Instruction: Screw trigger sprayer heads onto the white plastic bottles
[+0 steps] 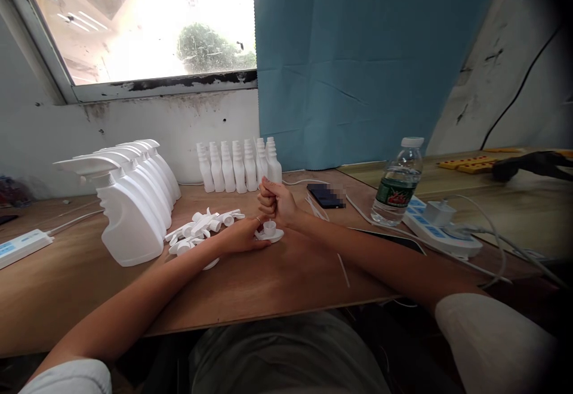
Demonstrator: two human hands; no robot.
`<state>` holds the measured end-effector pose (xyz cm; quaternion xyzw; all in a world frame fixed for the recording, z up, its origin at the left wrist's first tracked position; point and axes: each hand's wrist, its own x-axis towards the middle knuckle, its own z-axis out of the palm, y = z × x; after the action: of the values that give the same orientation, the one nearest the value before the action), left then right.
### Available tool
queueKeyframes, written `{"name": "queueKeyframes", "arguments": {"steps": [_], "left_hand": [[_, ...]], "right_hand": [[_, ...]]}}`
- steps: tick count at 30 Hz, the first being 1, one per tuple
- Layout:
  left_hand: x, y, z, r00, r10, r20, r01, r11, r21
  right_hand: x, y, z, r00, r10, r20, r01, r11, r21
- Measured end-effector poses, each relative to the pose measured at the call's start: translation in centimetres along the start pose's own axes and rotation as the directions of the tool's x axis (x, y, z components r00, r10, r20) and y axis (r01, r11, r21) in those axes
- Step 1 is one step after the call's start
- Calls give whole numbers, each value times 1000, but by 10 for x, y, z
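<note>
My left hand [245,236] rests low on the tabletop, its fingers and thumb around a white plastic sprayer head [270,230] that lies with its round collar facing up. Just above that collar, my right hand [276,202] is closed in a fist with the thumb on top; whatever it grips, if anything, is hidden. Left of my left hand lies a loose pile of white sprayer heads [197,230]. Behind my hands, several small white bottles [227,170] stand in a row near the wall.
Several large white spray bottles [134,221] stand in a row at left. On the right are a dark phone [326,196], a water bottle [396,188] and a power strip [441,233] with trailing cables. Thin white tubes [343,270] lie near my right forearm.
</note>
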<state>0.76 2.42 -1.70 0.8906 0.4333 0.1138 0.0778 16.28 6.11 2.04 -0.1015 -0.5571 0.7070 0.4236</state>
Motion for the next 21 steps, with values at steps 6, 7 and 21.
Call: {"name": "queueKeyframes", "arguments": {"steps": [6,7,21], "left_hand": [[1,-2,3,1000,4,-10,-4,1000,-1],[1,-3,4,1000,-2,-14,2,1000,3],[2,0,1,998,-55,-4,55,998,10]], "right_hand": [[0,5,4,999,15,-52,-15,1000,14],[0,7,5,997,12,-71,-10,1000,20],[-1,14,11,980,-36,-197,34,999,-15]]}}
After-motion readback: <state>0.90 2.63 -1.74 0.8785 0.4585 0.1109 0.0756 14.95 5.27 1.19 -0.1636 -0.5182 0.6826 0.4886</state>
